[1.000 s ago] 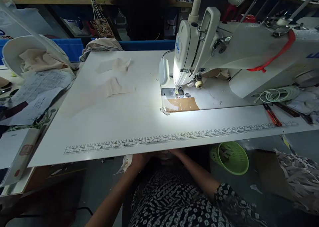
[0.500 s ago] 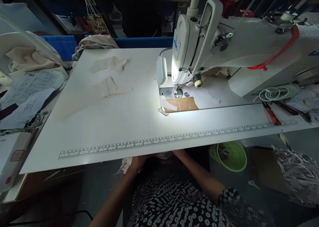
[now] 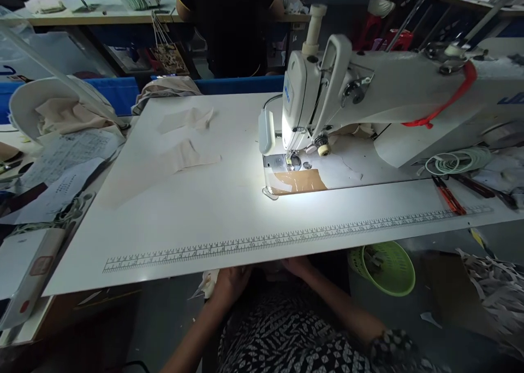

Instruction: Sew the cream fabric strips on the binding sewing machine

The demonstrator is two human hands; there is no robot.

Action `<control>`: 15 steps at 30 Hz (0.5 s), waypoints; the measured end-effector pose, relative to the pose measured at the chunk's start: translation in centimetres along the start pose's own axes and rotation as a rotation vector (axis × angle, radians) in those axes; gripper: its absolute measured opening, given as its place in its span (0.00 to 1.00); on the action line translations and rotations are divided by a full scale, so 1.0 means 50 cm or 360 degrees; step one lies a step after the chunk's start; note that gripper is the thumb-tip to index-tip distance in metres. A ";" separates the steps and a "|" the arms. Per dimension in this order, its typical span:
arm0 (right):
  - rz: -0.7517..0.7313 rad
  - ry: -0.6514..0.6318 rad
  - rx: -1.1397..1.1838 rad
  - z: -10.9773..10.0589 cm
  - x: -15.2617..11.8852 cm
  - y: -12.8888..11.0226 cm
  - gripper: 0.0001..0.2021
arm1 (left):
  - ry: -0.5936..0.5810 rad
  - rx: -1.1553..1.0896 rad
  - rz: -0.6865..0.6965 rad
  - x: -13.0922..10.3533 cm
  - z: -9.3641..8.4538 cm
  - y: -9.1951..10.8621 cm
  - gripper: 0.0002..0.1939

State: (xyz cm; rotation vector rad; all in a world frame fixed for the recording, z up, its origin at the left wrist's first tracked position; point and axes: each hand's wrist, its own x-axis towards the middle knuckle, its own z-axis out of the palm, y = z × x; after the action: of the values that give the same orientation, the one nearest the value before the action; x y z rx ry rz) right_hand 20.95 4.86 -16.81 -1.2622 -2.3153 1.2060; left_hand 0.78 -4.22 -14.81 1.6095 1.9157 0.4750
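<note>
Grip state cannot be told for either hand: the left hand (image 3: 231,280) and the right hand (image 3: 298,265) sit close together in the lap, just under the near edge of the table (image 3: 196,220), their fingers partly hidden by that edge and by shadow. Both hands touch a pale fabric piece (image 3: 208,283), which shows beside the left hand and reaches under the table edge. Right of the hands, below the table, stands a green basket (image 3: 387,266), with a heap of paper shreds (image 3: 497,288) further right. Along the near table edge runs a printed ruler scale (image 3: 286,235). Mid-table, two beige fabric cut pieces (image 3: 186,156) lie flat to the left, well apart from the sewing machine (image 3: 368,97), whose lamp lights the needle plate (image 3: 286,163) and a brown taped patch (image 3: 301,181). Red-handled snips (image 3: 449,196) and a coil of pale cord (image 3: 454,160) lie at the right. Papers (image 3: 65,155) cover the left side. Beyond the table, a person in dark clothing (image 3: 231,24) stands at another bench.
</note>
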 end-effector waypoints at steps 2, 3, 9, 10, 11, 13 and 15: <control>-0.0122 -0.0112 0.0031 -0.048 -0.049 -0.037 0.07 | -0.0279 -0.0195 0.0243 -0.027 -0.080 0.056 0.14; -0.0222 -0.0189 0.0059 -0.080 -0.074 -0.060 0.07 | -0.0475 -0.0360 0.0383 -0.035 -0.127 0.085 0.13; -0.0715 0.0267 0.0081 -0.277 -0.084 -0.173 0.12 | -0.0329 -0.0469 0.0484 0.068 -0.386 0.151 0.13; -0.0689 0.0397 -0.0028 -0.296 -0.057 -0.179 0.12 | -0.0039 -0.0308 0.0449 0.109 -0.410 0.140 0.14; -0.0662 0.0476 -0.0200 -0.307 -0.027 -0.183 0.13 | 0.0229 -0.0121 0.0398 0.152 -0.429 0.125 0.15; -0.0659 0.0536 -0.0630 -0.315 0.033 -0.184 0.15 | 0.0534 0.0262 0.0353 0.236 -0.451 0.097 0.17; -0.0680 0.0538 -0.0948 -0.311 0.077 -0.182 0.15 | 0.0573 0.0473 0.0336 0.305 -0.461 0.078 0.17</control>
State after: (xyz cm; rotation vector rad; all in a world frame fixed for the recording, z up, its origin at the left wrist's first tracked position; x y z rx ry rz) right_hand 21.84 13.82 -0.76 -0.9368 -2.5651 0.1502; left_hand -12.40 13.68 2.05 2.0461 2.1680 0.6251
